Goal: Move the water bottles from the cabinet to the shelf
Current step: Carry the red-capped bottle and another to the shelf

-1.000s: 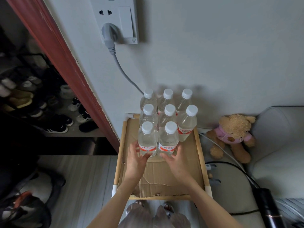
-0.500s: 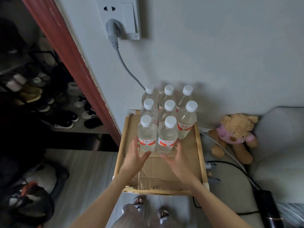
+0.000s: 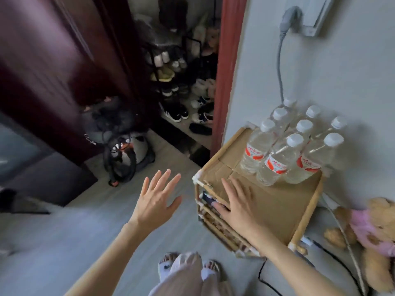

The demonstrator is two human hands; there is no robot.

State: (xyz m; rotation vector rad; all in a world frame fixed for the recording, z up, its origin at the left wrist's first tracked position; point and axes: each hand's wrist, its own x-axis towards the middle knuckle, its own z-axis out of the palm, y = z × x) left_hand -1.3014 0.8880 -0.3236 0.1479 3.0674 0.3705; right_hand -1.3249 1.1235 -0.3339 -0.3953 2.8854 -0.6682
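A smooth pale wall (image 3: 320,71) fills the right side, with a white socket plate (image 3: 316,16) near the top and a grey plug and cord (image 3: 280,60) hanging down from it. To the left stands a dark reddish-brown door (image 3: 53,71), blurred, and beyond a red door frame (image 3: 224,60) there is a dim space with a rack of shoes (image 3: 181,92). The floor (image 3: 64,242) is grey with a faint plank grain. Against the wall stands the shelf (image 3: 307,208), a frame of light wooden rods with white corner joints, its top covered by a creased sheet of brown cardboard (image 3: 277,201). The water bottles (image 3: 288,146), clear plastic with white screw caps and red-and-white labels, stand upright in a tight block at the back of the shelf top, close to the wall. A dark bag (image 3: 126,150) with black straps slumps on the floor by the door. At the right edge a fuzzy tan teddy bear (image 3: 376,227) in a pink top lies on the floor beside the shelf. The right hand (image 3: 237,208) lies flat and spread on the cardboard at the front left corner, gripping nothing. The left hand (image 3: 156,201) hovers over the floor to the left of the shelf, fingers splayed and empty. Feet in white slippers (image 3: 188,268) show at the bottom.
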